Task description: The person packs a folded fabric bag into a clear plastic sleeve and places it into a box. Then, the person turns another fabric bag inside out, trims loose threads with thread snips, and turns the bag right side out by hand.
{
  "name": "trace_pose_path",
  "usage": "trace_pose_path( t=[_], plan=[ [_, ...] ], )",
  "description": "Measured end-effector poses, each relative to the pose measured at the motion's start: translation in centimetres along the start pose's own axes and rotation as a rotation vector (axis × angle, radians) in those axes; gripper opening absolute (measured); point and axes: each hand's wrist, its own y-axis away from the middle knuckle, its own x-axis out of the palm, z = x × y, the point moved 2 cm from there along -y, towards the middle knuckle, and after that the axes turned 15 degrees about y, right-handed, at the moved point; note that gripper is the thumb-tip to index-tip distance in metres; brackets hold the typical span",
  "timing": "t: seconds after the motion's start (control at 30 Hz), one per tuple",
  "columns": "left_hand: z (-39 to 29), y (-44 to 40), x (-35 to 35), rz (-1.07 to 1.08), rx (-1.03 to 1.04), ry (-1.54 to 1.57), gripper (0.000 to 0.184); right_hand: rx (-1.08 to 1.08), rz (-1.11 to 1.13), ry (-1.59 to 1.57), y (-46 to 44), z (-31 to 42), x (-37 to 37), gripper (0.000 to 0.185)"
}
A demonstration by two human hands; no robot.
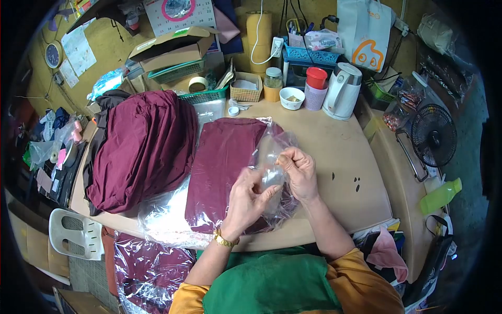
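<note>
Pinched between your right hand's (299,170) thumb and forefinger is clear plastic (272,167); your left hand (250,201) is curled at the same film, too blurred to tell whether it grips. The folded maroon garment (219,167) lies flat on the table (340,152), left of your right hand and nearer your left, its long axis running away from you; which end is the collar, you can't tell.

Both hands (273,184) were pinching clear plastic (273,166) over the folded maroon garment (222,157), with a maroon fabric heap (144,146) just beside it on the table (340,157)
</note>
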Motion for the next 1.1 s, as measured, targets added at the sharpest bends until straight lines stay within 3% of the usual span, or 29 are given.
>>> trace_pose_path(
  t=[0.07, 0.13, 0.2, 0.27, 0.33, 0.47, 0.57, 0.6, 0.67, 0.73, 0.8, 0.93, 1.0, 1.03, 1.1],
  plan=[
    [-3.4, 0.3, 0.4, -0.391, 0.292, -0.125, 0.055, -0.020, -0.029, -0.003, -0.1, 0.2, 0.0, 0.019],
    [-2.0, 1.6, 1.7, -0.307, 0.225, 0.243, 0.062, -0.040, -0.056, -0.011, -0.2, 0.1, 0.2, 0.019],
    [-1.9, 1.7, 3.1, -0.251, 0.205, 0.190, 0.064, 0.061, 0.005, -0.112, 0.1, -0.4, 0.6, 0.019],
    [1.0, 1.4, 3.1, -0.250, 0.231, 0.082, 0.056, 0.019, 0.008, -0.096, 0.0, 0.8, 0.9, 0.019],
    [4.6, 1.8, 2.5, 0.021, 0.297, -0.542, 0.048, 0.018, 0.009, -0.094, -0.2, 1.4, -0.2, 0.021],
    [2.4, 1.7, 1.0, -0.015, 0.213, -0.723, 0.037, -0.056, -0.051, 0.091, -0.4, -0.4, -1.8, 0.022],
    [-2.6, 1.6, 0.6, -0.237, 0.201, 0.053, 0.040, -0.106, -0.089, 0.171, -0.2, 0.5, -1.3, 0.020],
    [-2.7, 1.4, 1.2, -0.238, 0.195, 0.051, 0.040, -0.101, -0.087, 0.168, 0.2, 0.8, -0.8, 0.020],
    [-2.7, 0.2, 2.0, -0.269, 0.183, 0.330, 0.048, -0.040, -0.033, 0.091, 0.9, 1.3, 0.9, 0.019],
    [-0.7, -0.4, 2.2, -0.298, 0.144, 0.351, 0.044, -0.055, -0.077, 0.048, 1.1, 0.7, 1.3, 0.018],
    [0.6, -0.8, 2.1, -0.292, 0.049, 0.521, 0.027, -0.010, -0.043, -0.007, 1.2, 0.7, 0.9, 0.017],
    [2.1, -0.4, 1.5, -0.286, 0.115, 0.356, 0.015, 0.058, 0.054, 0.054, 1.4, 1.3, 0.3, 0.015],
    [1.3, -0.4, 1.3, -0.313, 0.108, 0.424, 0.012, -0.354, 0.052, 0.590, 0.9, 3.4, -0.2, 0.011],
    [1.1, -0.5, 1.1, -0.341, 0.106, 0.494, 0.009, -0.356, 0.055, 0.588, 1.0, 4.0, -0.8, 0.011],
    [1.5, -0.6, 0.8, -0.344, 0.087, 0.536, 0.008, 0.057, 0.336, 0.576, 1.4, 3.9, -2.2, 0.008]
  ],
)
